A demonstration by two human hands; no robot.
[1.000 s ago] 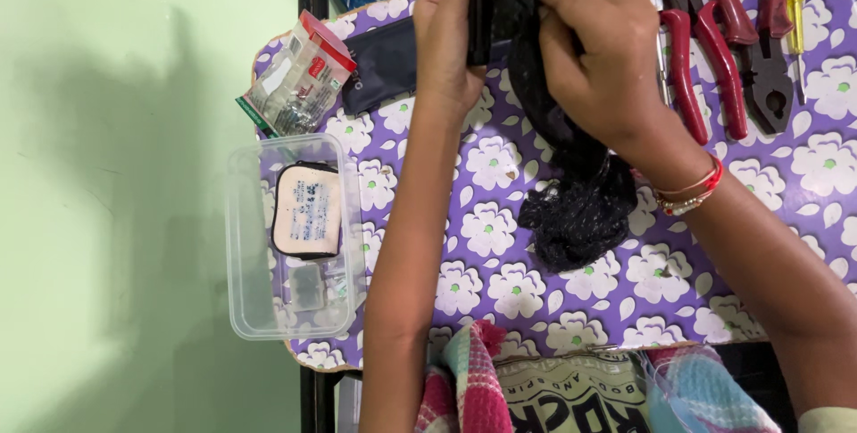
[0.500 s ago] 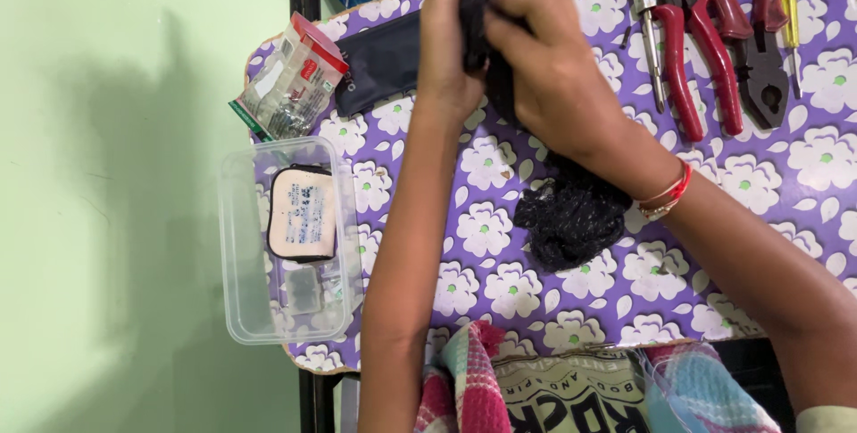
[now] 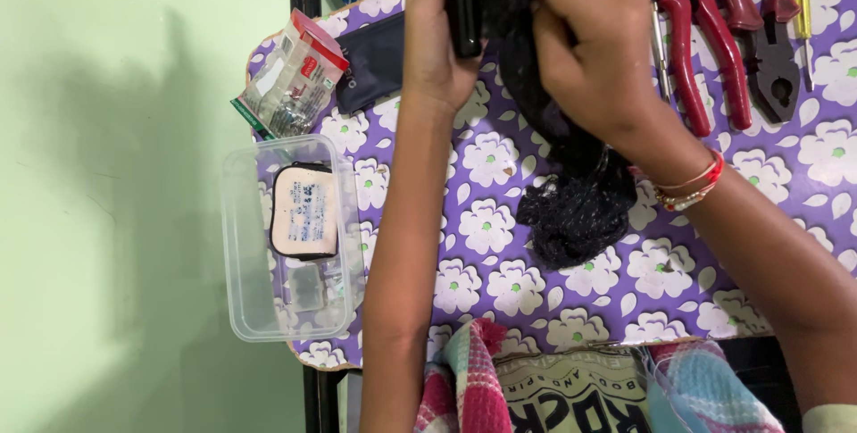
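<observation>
Fingers of both hands grip a black cloth (image 3: 571,210); the clear plastic box (image 3: 241,245) holds 1 beige pad (image 3: 303,212).

Open room lies on the flowered surface (image 3: 500,295) in the middle, between the two forearms and nearer than the black netted cloth (image 3: 571,210). To the left, a clear plastic box (image 3: 245,245) overhangs the edge, with a small packet (image 3: 290,76) and dark pouch (image 3: 375,62) beyond it. At far right, red-handled pliers (image 3: 714,49) crowd the surface; bare flowered patches remain nearer on the right.
</observation>
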